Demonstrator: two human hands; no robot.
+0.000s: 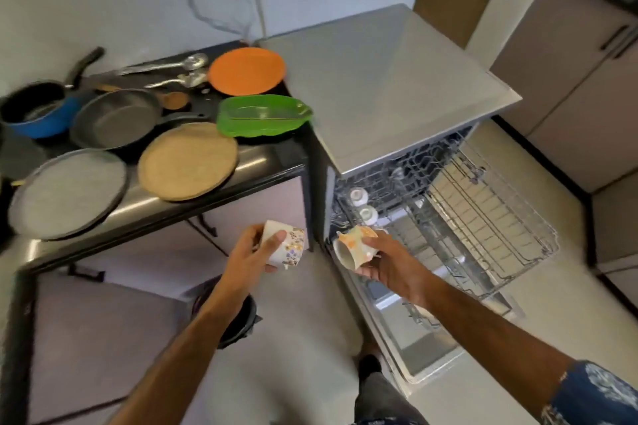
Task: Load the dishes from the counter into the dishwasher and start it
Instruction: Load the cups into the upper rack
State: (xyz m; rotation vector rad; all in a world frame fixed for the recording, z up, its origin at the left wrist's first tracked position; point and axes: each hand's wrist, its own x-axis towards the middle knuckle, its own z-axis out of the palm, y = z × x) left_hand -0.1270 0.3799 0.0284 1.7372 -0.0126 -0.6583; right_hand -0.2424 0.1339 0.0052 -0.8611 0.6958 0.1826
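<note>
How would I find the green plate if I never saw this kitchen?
Look at the dark counter left of the open dishwasher. At its end nearest the dishwasher, in front of the round orange plate, lies the green plate. It alone is bright green and leaf-shaped.

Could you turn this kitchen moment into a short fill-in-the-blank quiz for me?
1. Each hand, the left hand and the right hand, holds a ____.
2. The round plate at the counter's far end is coloured ____.
3. The leaf-shaped dish is coloured ____.
4. In the upper rack of the dishwasher already sit ____ small white cups.

Missing words: cup; orange; green; two
</note>
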